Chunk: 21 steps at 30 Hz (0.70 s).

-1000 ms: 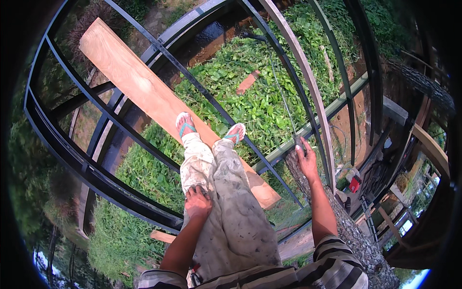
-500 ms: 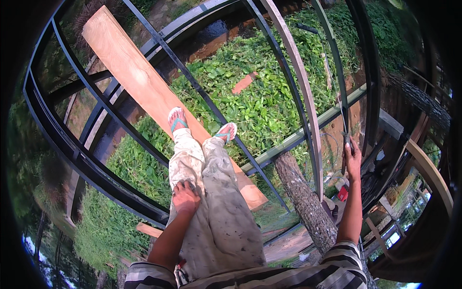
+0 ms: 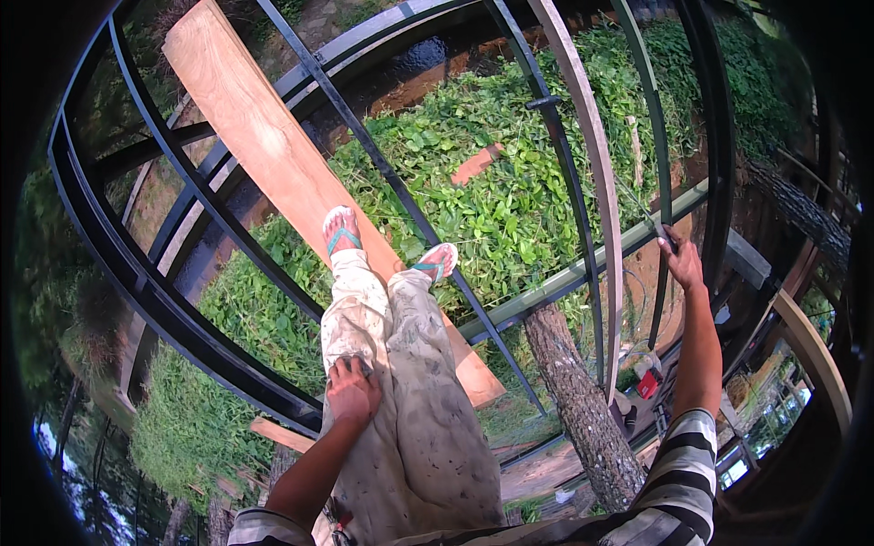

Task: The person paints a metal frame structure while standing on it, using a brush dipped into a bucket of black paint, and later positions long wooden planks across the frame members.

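My right hand (image 3: pixel 685 259) is closed around the handle end of a long, thin-stemmed paint roller (image 3: pixel 543 102). Its small black head lies across a dark beam (image 3: pixel 566 168) ahead and to the right, and the thin stem is hard to follow against the leaves. My left hand (image 3: pixel 353 389) rests on my left knee, over stained pale trousers (image 3: pixel 435 409), fingers apart; a dark patch shows by its fingertips. In flip-flops, my left foot (image 3: pixel 341 229) stands on a wooden plank (image 3: pixel 264 136) and my right foot (image 3: pixel 437 262) is by a narrow dark beam (image 3: pixel 401 189).
Below the open framework lie green plants (image 3: pixel 455 187). A pale bar (image 3: pixel 596 155) runs beside the beam under the roller, and a green crossbeam (image 3: pixel 546 278) passes beneath. A tree trunk (image 3: pixel 583 409) rises at right, near a red object (image 3: pixel 647 384). Curved dark rails (image 3: pixel 164 309) are at left.
My right hand has moved forward and slightly right. The roller head has come down and left, from near the green bar onto the dark beam. My left hand stays on my knee.
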Each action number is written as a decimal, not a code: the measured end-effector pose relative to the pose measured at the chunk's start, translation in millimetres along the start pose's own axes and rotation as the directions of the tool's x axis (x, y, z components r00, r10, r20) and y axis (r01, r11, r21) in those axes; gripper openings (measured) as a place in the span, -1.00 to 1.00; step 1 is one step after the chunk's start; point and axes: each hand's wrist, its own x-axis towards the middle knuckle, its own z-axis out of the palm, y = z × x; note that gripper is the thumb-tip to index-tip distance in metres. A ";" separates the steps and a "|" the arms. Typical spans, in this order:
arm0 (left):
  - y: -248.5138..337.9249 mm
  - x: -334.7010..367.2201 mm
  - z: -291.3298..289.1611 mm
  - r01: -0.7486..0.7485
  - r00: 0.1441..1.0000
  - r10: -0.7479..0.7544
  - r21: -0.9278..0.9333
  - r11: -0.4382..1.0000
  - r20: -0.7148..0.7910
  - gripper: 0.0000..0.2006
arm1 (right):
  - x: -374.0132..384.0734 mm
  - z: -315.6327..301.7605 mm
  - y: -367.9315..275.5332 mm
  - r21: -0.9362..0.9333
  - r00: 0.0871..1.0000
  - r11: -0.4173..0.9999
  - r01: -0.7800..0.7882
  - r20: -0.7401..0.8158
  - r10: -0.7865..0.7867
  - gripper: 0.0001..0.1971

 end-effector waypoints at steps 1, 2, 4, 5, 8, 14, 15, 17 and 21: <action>-1.8 0.7 2.1 -0.010 1.000 0.010 -0.001 1.000 -0.014 -0.51 | 15.4 -0.9 -5.7 0.006 0.999 1.000 0.021 -0.034 -0.021 -0.44; -3.5 1.3 2.6 -0.021 0.999 0.021 -0.002 1.000 -0.026 -0.51 | 30.4 -2.3 -11.5 0.011 0.997 0.999 0.042 -0.067 -0.041 -0.44; -1.2 1.9 -2.4 -0.006 1.000 0.006 -0.014 1.000 -0.009 -0.50 | 62.3 -9.4 -31.2 0.040 0.992 0.997 0.072 -0.108 -0.067 -0.44; 1.0 0.9 -5.4 0.005 1.000 -0.005 -0.022 1.000 -0.001 -0.50 | 79.2 -14.9 -48.5 0.064 0.991 0.994 0.083 -0.115 -0.075 -0.44; 3.9 -0.4 -13.4 0.013 1.000 -0.013 -0.032 0.999 0.007 -0.49 | 124.1 -36.3 -104.2 0.073 0.982 0.993 0.097 -0.169 -0.084 -0.41; 1.8 0.6 -15.4 0.019 1.000 -0.019 -0.031 0.999 0.026 -0.47 | 176.1 -79.7 -168.5 0.157 0.987 0.982 0.104 -0.134 -0.084 -0.40; 3.3 -0.2 -20.0 0.035 0.998 -0.033 -0.051 0.998 0.052 -0.47 | 169.9 -84.9 -171.4 0.179 0.991 0.979 0.097 -0.113 -0.077 -0.40; 0.8 1.6 -20.1 0.041 0.998 -0.037 -0.074 0.996 0.053 -0.49 | 156.4 -85.9 -153.6 0.167 0.979 0.974 0.151 -0.158 -0.125 -0.41; 6.6 1.1 -31.5 0.061 0.996 -0.055 -0.088 0.994 0.073 -0.51 | 132.4 -72.0 -121.0 0.104 0.980 0.983 0.153 -0.145 -0.138 -0.43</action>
